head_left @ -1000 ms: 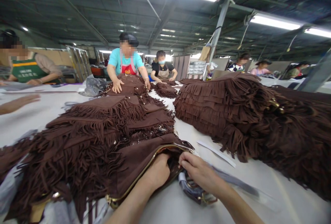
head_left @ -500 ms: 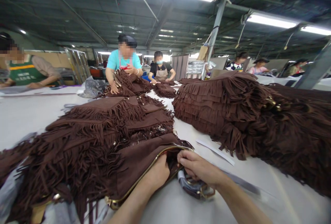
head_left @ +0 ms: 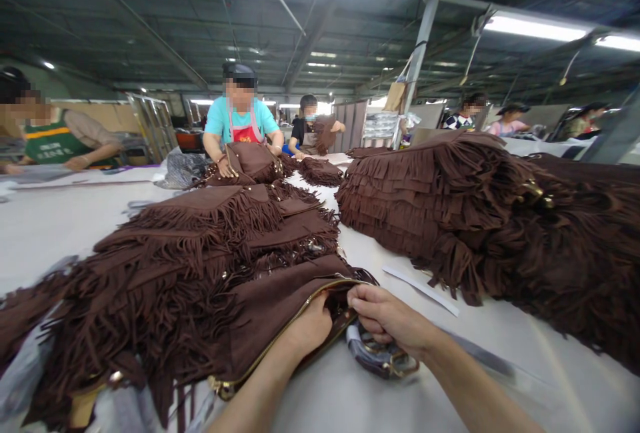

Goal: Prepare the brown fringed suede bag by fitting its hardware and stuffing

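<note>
A brown fringed bag lies in front of me with its gold zip undone. My left hand reaches into the zip opening, its fingers hidden inside. At the opening's far right edge, my right hand is closed, with thumb and fingers pinching the rim. Just below the right hand lies a strap with gold metal fittings, partly covered in plastic wrap. More brown fringed bags are piled directly behind this one.
A tall stack of fringed bags fills the right of the white table. A white paper strip lies between stack and right hand. Across the table, a person in turquoise handles another bag; other people work farther back.
My hands stay at the bag's opening, the right slightly higher. Across the table, the person in turquoise has lowered a bag flat, and the person behind now holds one up.
</note>
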### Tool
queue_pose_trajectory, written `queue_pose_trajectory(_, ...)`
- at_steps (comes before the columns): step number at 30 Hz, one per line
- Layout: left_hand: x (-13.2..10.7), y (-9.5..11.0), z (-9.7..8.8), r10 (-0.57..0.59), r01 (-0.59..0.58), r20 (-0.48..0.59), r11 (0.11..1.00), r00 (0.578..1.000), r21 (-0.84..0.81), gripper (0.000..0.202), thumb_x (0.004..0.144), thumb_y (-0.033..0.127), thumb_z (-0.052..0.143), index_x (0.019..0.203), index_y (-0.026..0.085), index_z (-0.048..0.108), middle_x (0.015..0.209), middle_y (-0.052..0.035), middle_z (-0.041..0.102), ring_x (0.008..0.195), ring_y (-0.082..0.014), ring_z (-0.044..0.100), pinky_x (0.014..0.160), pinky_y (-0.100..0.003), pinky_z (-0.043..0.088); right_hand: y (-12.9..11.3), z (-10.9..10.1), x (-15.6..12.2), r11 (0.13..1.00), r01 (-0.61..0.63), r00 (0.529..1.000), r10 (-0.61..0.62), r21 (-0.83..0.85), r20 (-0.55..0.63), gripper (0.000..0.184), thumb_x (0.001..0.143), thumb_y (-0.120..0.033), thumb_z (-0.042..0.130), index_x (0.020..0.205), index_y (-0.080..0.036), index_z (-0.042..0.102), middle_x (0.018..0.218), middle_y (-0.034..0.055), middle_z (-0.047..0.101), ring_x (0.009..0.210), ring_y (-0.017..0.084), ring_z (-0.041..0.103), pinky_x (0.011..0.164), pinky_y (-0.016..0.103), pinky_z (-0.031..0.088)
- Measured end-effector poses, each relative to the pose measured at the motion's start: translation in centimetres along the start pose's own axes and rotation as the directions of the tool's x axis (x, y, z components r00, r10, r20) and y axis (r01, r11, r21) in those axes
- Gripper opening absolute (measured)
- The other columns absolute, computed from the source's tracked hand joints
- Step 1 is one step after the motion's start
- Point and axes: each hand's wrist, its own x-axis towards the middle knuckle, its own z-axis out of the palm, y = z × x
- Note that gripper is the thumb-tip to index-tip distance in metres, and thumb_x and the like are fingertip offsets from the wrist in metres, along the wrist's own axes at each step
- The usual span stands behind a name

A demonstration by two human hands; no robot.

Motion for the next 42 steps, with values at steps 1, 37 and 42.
queue_pose_trajectory(1,0.0,0.0,0.0,-0.03,0.03,-0.006,0.999,1.0,0.024,0.049,0.087,0.012,0.04,0.134,0.017,0.056,0.144,-0.0116,0.052,0.136,-0.0327,0.041,0.12,-0.052,0.016,0.0,0.0,0.0,1.0,0.002,1.0,-0.002,0.005,0.001,0.047,0.068,-0.057,0.072,0.081,-0.023,0.043,0.051,-0.0149,0.027,0.042,0.006,0.012,0.039,0.021,0.005)
queue_pose_trajectory(37,1.5,-1.1,0.0,0.006,-0.008,-0.006,0.919,1.0,-0.393,0.038,0.074,0.009,0.047,0.1,0.011,0.076,0.11,-0.0119,0.074,0.108,-0.0262,0.064,0.105,-0.035,0.041,0.2,5.7,1.8,0.244,-0.306,0.838,-0.389,-0.92,-0.382,0.022,0.097,-0.006,0.045,0.099,-0.011,0.066,0.098,0.0157,0.068,0.085,0.031,0.067,0.063,0.032,0.041)
queue_pose_trajectory(42,1.7,-2.0,0.4,-0.023,0.024,0.006,0.885,1.0,-0.465,0.038,0.069,0.008,0.048,0.093,0.013,0.077,0.097,-0.0097,0.076,0.098,-0.0275,0.066,0.097,-0.037,0.045,0.2,5.7,1.7,0.213,-0.294,0.845,-0.399,-0.932,-0.357,0.018,0.098,-0.009,0.049,0.095,-0.013,0.066,0.094,0.0117,0.071,0.087,0.028,0.068,0.064,0.03,0.04)
